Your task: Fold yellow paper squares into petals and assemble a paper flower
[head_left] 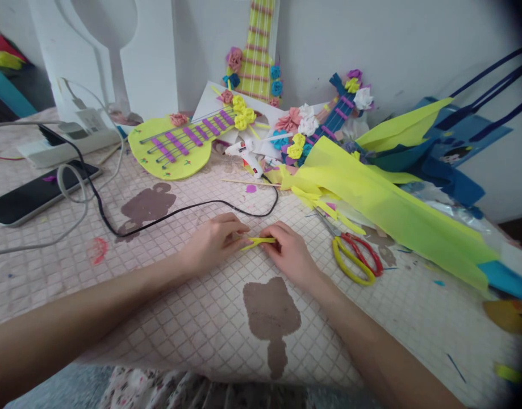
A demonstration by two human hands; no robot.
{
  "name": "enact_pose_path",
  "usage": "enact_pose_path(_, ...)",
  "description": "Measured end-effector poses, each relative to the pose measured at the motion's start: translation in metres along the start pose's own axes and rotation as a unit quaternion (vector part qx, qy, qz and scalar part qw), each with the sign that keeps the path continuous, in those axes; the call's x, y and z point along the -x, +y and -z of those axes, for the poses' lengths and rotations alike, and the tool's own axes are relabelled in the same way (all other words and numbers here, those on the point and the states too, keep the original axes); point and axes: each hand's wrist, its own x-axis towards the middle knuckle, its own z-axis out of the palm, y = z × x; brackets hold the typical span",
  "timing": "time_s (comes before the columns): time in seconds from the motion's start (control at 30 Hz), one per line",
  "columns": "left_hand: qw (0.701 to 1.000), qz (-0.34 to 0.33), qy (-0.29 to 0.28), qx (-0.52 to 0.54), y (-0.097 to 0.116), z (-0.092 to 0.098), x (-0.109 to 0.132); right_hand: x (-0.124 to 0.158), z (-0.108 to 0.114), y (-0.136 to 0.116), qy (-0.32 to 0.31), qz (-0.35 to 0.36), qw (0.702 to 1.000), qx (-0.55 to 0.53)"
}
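Between my two hands a thin yellow paper strip (259, 242) is held just above the quilted cloth. My left hand (213, 241) pinches its left end between thumb and fingers. Closed on the right end, my right hand (288, 250) has its fingers curled round the strip, so that part is hidden. Scissors (353, 258) with one yellow and one red handle lie to the right of my right hand. Beyond the hands rests a white glue gun (247, 156), its black cord (205, 203) curving across the cloth.
A yellow paper guitar (175, 165) lies behind, near a blue guitar (335, 116) with paper flowers. Large yellow crepe paper (388, 210) spreads at right, by a blue bag (460, 147). On the left are a phone (34, 190) and a power strip (65, 147).
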Motion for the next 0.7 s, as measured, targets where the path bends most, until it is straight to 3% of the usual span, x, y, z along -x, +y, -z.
enact_pose_path(0.13,0.998,-0.05,-0.009,-0.046,0.005,0.0,0.003,0.0,0.0,-0.001,-0.004,-0.002,1.0,-0.001)
enact_pose_path(0.27,0.998,-0.027,-0.039,-0.039,0.003,-0.005,0.004,0.0,0.003,-0.003,-0.014,-0.006,1.0,0.009)
enact_pose_path(0.7,0.999,-0.024,-0.025,-0.014,0.003,-0.009,0.003,0.001,0.007,-0.003,-0.03,-0.03,0.999,-0.004)
